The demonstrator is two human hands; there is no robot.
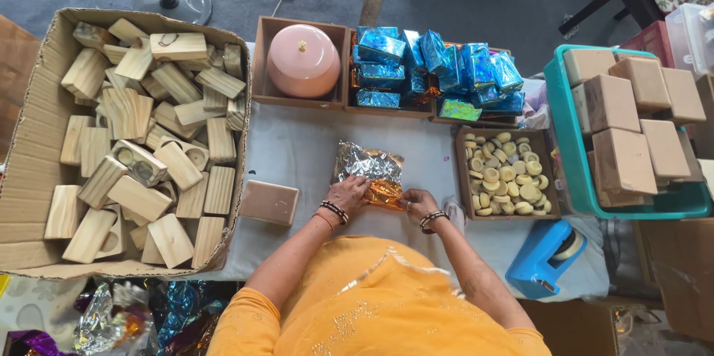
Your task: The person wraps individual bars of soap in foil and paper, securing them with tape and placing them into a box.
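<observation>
Bare counter (297, 148) lies open at twelve o'clock of the foil sheet (370, 168). A wooden block (269, 202) blocks nine o'clock, the tray of yellow discs (506, 174) three o'clock, and the tape dispenser (545, 258) four o'clock.

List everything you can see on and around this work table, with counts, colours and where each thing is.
wooden blocks: many, pale wood, cardboard box at left
round lidded container: one, pink, brown tray at the back
foil-wrapped packets: many, shiny blue, trays at the back
small round discs: many, yellow, brown tray at right
brown boxes: several, teal crate at far right
brown box: one, on the cloth left of the hands
tape dispenser: one, blue, table's near right
foil packet: one, silver and orange, table centre
left hand: on the foil packet
right hand: at the packet's edge
</observation>
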